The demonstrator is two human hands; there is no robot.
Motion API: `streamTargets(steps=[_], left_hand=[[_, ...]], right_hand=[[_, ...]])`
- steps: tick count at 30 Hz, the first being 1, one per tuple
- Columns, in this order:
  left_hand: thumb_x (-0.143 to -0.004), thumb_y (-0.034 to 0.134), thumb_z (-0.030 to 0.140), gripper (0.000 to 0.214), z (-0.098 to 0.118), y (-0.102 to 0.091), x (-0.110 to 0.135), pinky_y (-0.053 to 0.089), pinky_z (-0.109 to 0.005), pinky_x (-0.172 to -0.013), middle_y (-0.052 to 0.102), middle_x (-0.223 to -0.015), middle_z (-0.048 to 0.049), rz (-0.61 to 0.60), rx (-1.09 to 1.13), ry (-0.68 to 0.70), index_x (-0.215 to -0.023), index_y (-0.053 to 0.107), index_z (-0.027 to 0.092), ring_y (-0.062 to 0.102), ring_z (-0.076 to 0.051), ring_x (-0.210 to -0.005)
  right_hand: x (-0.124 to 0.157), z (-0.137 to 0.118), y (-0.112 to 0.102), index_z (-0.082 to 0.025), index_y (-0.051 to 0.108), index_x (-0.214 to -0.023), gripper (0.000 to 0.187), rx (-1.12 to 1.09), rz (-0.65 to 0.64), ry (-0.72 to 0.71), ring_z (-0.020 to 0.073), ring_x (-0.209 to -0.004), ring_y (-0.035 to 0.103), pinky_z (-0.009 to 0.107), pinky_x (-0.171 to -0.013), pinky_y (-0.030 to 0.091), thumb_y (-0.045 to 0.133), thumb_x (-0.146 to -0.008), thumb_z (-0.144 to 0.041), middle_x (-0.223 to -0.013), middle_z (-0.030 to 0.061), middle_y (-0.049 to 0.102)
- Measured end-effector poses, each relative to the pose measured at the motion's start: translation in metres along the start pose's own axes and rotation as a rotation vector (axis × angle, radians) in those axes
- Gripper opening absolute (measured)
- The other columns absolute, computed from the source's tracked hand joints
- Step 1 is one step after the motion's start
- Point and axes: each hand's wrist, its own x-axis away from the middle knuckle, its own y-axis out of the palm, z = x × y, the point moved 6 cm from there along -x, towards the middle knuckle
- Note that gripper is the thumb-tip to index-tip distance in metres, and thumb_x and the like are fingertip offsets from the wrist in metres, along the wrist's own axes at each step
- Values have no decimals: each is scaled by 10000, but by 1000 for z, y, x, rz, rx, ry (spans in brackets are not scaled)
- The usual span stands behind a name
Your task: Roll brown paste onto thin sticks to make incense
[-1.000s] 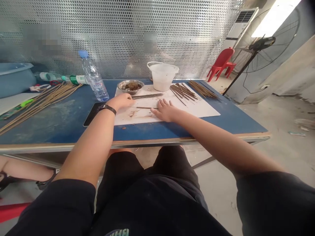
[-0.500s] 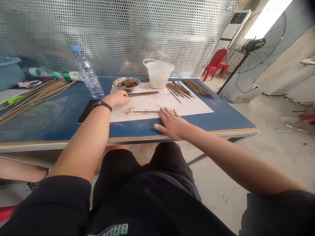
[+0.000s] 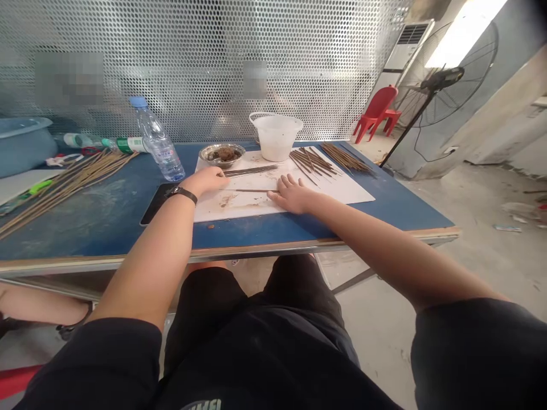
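My left hand (image 3: 208, 182), with a dark band on its wrist, is closed at the near-left end of a small bundle of thin dark sticks (image 3: 253, 170). Its fingertips pinch there, partly hidden from view. Flat on the white board (image 3: 256, 213), my right hand (image 3: 294, 195) has its fingers stretched out. A single thin brown stick (image 3: 252, 191) lies crosswise, its right end running under that hand. Behind my left hand stands a metal bowl (image 3: 205, 156) with a lump of brown paste (image 3: 226, 153). Brown smears mark the board.
A white bucket (image 3: 278, 139) stands behind the sticks. Coated brown sticks (image 3: 314, 162) lie at the board's right, more sticks (image 3: 346, 158) beyond. Left are a water bottle (image 3: 160, 145), a phone (image 3: 156, 204), and long pale sticks (image 3: 72, 182). Another person's arm (image 3: 47, 304) shows lower left.
My right hand has slid forward across the board, and the single stick beneath it has shifted away from me. My left hand stays by the bundle. The view has tilted slightly.
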Motion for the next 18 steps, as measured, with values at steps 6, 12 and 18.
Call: streamTargets(steps=[6, 12, 18], left_hand=[[-770, 671, 602, 372, 5, -2, 4, 490, -390, -687, 761, -1111, -120, 24, -10, -8, -948, 679, 276, 703, -357, -944], [-781, 664, 609, 362, 2, -2, 1, 484, -379, -672, 765, -1099, -117, 24, -14, 0, -931, 671, 280, 706, -344, -917], [-797, 655, 638, 406, 0, -2, 0, 494, -357, -671, 772, -1115, -101, 17, -22, -1, -976, 693, 275, 711, -321, -917]], right_hand=[[76, -10, 9, 27, 169, -1695, 1119, 18, 40, -160, 407, -1657, 24, 647, -1322, 96, 66, -973, -822, -1773, 244, 79], [85, -27, 14, 24, 182, -1693, 1137, -51, 97, -253, 410, -1655, 36, 626, -1329, 101, 85, -968, -846, -1768, 249, 79], [16, -18, 5, 69, 211, -1672, 1139, 13, 79, -82, 422, -1654, 67, 626, -1326, 88, 5, -966, -800, -1765, 268, 140]])
